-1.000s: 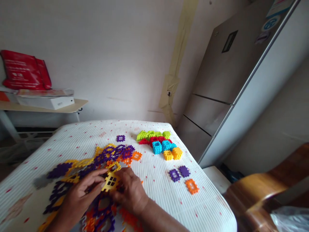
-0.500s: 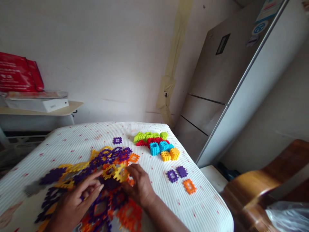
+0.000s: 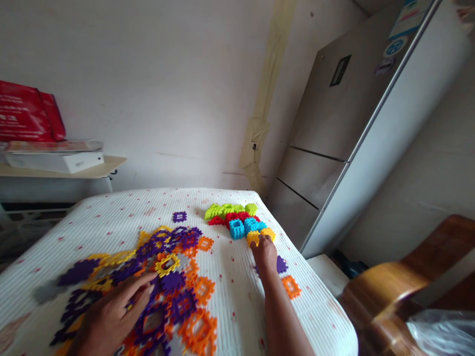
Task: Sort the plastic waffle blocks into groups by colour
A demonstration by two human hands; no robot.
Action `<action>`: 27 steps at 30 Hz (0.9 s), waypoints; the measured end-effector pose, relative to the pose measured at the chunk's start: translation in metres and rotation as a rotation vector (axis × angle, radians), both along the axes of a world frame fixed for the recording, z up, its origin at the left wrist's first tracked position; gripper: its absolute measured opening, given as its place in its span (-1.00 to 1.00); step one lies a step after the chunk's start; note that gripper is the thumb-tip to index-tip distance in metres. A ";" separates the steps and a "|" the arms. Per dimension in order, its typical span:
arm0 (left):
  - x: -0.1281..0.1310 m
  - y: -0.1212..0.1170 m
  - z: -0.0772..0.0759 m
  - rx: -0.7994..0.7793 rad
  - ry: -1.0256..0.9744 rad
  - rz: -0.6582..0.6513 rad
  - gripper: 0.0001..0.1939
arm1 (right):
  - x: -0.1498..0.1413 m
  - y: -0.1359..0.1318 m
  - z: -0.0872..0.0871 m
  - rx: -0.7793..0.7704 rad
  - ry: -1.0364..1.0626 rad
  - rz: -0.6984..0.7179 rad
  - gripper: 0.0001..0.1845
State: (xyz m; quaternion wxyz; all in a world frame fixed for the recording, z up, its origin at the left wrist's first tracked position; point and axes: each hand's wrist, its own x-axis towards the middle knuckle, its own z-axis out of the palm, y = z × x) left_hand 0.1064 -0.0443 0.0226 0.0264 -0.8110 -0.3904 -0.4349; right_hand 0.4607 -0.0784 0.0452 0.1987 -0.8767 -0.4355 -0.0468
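Observation:
My left hand (image 3: 113, 309) hovers low over the near side of a pile of notched plastic building tiles, thumb and forefinger apart and nothing held. Just beyond its fingertips lies a yellow frame-shaped tile (image 3: 166, 265), with a solid purple tile (image 3: 173, 282) below it. My right hand (image 3: 265, 252) is reaching to the yellow tile stacks (image 3: 267, 232) at the right, its fingers closed on yellow tile there. The fingertips partly cover those stacks, so the exact edge of what it grips is hidden.
Blue stacks (image 3: 236, 229), red tiles (image 3: 237, 217) and green tiles (image 3: 226, 209) stand behind the yellow ones. An orange tile (image 3: 291, 287) and a purple tile (image 3: 282, 264) lie near the right forearm. One purple tile (image 3: 180, 216) sits apart at the back. A wooden chair (image 3: 386, 291) stands right.
My right hand has moved from the pile, right and away from me, to the yellow stacks. The solid yellow tile it held over the pile is gone from there. My left hand has barely moved.

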 end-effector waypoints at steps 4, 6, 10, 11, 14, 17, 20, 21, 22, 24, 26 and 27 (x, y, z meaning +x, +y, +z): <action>0.000 0.001 0.000 0.073 0.038 0.000 -0.73 | 0.000 0.004 -0.003 -0.005 0.001 0.000 -0.72; 0.000 0.002 0.002 0.118 0.040 -0.013 -0.72 | 0.000 0.004 -0.004 -0.005 0.005 0.005 -0.72; 0.002 0.001 0.005 0.156 0.033 -0.035 -0.73 | 0.001 0.004 -0.005 0.008 0.007 0.020 -0.73; 0.002 0.001 0.006 0.152 0.032 -0.034 -0.73 | 0.001 0.004 -0.006 0.010 0.008 0.023 -0.74; 0.002 0.000 0.007 0.145 0.028 -0.029 -0.75 | 0.001 0.004 -0.006 0.016 0.010 0.032 -0.75; 0.001 0.000 0.005 0.142 0.034 -0.036 -0.77 | 0.001 0.004 -0.006 0.024 0.008 0.039 -0.75; -0.001 0.002 0.000 0.140 0.048 -0.045 -0.78 | 0.000 0.005 -0.007 0.036 0.005 0.049 -0.74; -0.001 0.003 -0.002 0.138 0.048 -0.047 -0.78 | 0.000 0.005 -0.007 0.042 0.005 0.051 -0.73; -0.001 0.004 -0.003 0.136 0.046 -0.048 -0.78 | 0.000 0.005 -0.008 0.049 0.006 0.051 -0.73; -0.001 0.005 -0.005 0.125 0.029 -0.045 -0.77 | 0.001 0.006 -0.010 0.067 0.007 0.053 -0.73; 0.000 0.005 -0.005 0.099 0.010 -0.043 -0.78 | 0.003 0.007 -0.014 0.092 0.000 0.064 -0.74; 0.000 0.004 -0.004 0.074 0.002 -0.040 -0.78 | 0.003 0.008 -0.016 0.107 -0.008 0.072 -0.75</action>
